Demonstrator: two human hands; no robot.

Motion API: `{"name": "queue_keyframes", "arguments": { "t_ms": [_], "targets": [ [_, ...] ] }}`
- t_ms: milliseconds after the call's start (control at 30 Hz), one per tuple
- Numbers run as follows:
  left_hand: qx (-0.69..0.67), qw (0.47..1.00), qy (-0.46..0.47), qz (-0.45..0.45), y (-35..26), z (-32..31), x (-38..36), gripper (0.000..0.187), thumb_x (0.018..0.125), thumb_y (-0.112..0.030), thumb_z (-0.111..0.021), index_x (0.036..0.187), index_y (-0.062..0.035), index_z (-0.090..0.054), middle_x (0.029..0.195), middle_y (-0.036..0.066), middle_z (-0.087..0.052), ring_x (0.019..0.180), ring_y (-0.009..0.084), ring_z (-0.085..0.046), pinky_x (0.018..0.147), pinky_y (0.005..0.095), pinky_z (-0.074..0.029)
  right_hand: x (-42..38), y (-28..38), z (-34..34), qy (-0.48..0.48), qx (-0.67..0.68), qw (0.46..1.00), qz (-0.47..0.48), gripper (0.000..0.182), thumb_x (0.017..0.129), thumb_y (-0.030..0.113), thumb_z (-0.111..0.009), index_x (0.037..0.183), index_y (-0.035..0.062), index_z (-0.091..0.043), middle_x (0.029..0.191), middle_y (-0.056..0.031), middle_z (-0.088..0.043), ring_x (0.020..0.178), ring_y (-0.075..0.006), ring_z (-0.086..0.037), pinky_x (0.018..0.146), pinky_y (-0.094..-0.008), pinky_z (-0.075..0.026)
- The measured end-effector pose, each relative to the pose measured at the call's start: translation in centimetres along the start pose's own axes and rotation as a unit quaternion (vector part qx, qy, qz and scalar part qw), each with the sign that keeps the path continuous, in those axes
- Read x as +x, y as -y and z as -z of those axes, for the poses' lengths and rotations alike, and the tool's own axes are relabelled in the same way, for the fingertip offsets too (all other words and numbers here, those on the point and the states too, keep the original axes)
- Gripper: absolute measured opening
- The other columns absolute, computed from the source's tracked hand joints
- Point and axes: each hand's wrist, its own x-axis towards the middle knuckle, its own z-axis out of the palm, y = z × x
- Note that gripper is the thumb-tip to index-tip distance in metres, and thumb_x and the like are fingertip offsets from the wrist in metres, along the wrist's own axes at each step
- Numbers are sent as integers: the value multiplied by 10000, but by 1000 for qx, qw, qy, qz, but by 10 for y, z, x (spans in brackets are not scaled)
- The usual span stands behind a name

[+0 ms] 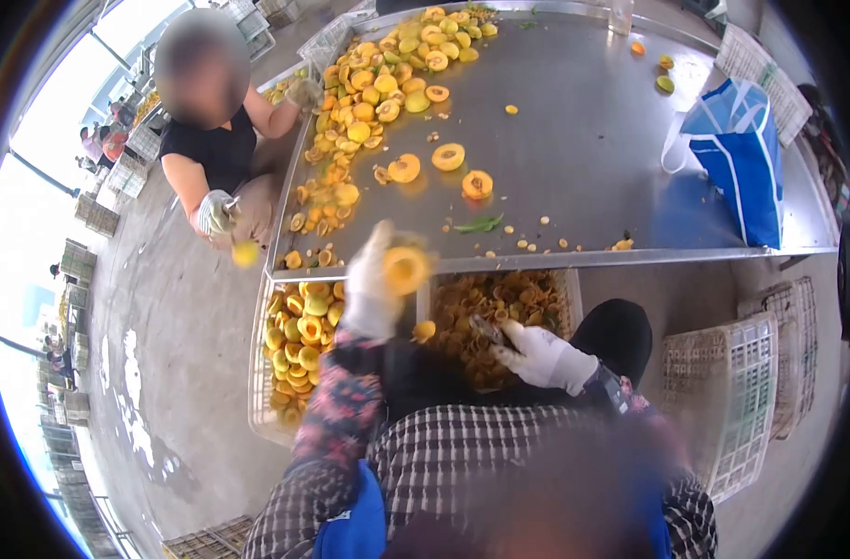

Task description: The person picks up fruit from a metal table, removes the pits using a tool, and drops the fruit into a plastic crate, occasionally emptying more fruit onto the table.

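Note:
My left hand (374,284), in a white glove, holds a halved yellow fruit (406,270) with its cut face showing, just over the near edge of the metal table (574,140). My right hand (546,356), also gloved, is closed on a small metal tool (485,329) above a crate of pits and scraps (527,303). A crate of hollowed fruit halves (304,335) stands below the table at the left. Three cut halves, one of them here (478,184), lie on the table beyond my left hand. The tool's exact shape is hard to make out.
A long heap of fruit (378,93) runs along the table's left side. A blue and white bag (737,158) rests at the right. Across the left edge, a co-worker (210,140) wears gloves. White crates (723,401) stand on the floor at the right.

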Motion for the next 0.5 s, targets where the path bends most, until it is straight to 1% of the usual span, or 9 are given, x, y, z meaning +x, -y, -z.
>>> {"name": "queue_keyframes", "arguments": {
  "t_ms": [33, 100, 133, 167, 267, 300, 367, 400, 500],
  "targets": [
    [128, 991, 0, -47, -20, 19, -4, 414, 1014, -359, -514, 989, 35, -640, 863, 110, -678, 709, 210, -661, 703, 322, -558, -3, -10, 3, 19, -50, 998, -19, 364, 965, 353, -528, 1058, 2, -500, 879, -281, -635, 886, -451, -624, 758, -484, -484],
    [288, 955, -62, -17, -57, 66, -5, 339, 990, -304, -580, 1002, 22, -671, 868, 64, -695, 718, 127, -638, 685, 264, -512, -7, -26, 7, 31, -101, 994, -38, 377, 965, 359, -529, 1074, -1, -506, 894, -290, -639, 910, -456, -622, 779, -499, -482],
    [463, 886, -25, -17, -55, 130, 10, 339, 964, -290, -622, 1089, 22, -657, 894, 61, -695, 779, 120, -637, 732, 264, -512, -8, -31, 6, 29, -99, 994, -42, 385, 966, 362, -529, 1086, -3, -510, 897, -294, -640, 920, -459, -620, 789, -506, -480],
    [628, 778, -32, 17, -75, 125, -3, 424, 920, -323, -661, 1177, 13, -627, 1015, 113, -696, 931, 199, -653, 850, 314, -510, -6, -33, 7, 65, -96, 991, -67, 392, 970, 362, -522, 1102, -7, -510, 890, -290, -641, 914, -455, -622, 782, -503, -479],
    [808, 565, -84, -144, -69, 129, 9, 504, 880, -347, -682, 1245, -10, -596, 1176, 178, -650, 1111, 298, -607, 971, 369, -466, 5, -36, 4, 54, -90, 993, -60, 403, 973, 368, -519, 1113, -9, -511, 893, -286, -643, 909, -451, -624, 781, -500, -477],
    [700, 706, -14, -108, -72, 105, 27, 530, 866, -356, -678, 1273, -28, -586, 1298, 203, -579, 1228, 345, -530, 1038, 394, -414, 10, -34, 5, 54, -76, 994, -65, 401, 973, 370, -518, 1105, -9, -512, 895, -283, -644, 910, -450, -625, 782, -497, -476],
    [632, 761, 72, -127, -49, 66, 64, 548, 874, -355, -670, 1304, -34, -562, 1301, 199, -576, 1238, 337, -525, 1039, 402, -413, 16, -32, 7, 54, -50, 994, -76, 400, 974, 374, -517, 1091, -8, -514, 898, -277, -645, 911, -447, -626, 783, -492, -475],
    [611, 771, 110, -140, -33, 43, 82, 558, 878, -351, -666, 1322, -36, -545, 1297, 200, -575, 1233, 332, -528, 1037, 403, -415, 17, -34, 7, 53, -52, 995, -70, 399, 974, 375, -517, 1086, -8, -516, 902, -275, -646, 912, -444, -627, 785, -489, -474],
    [642, 739, 149, -139, 19, -25, 137, 592, 910, -401, -608, 1355, -27, -496, 1318, 216, -548, 1244, 356, -512, 1045, 412, -408, 15, -35, 6, 54, -65, 994, -66, 394, 972, 374, -519, 1061, -9, -524, 918, -267, -648, 916, -435, -630, 793, -482, -473]
  ]
}}
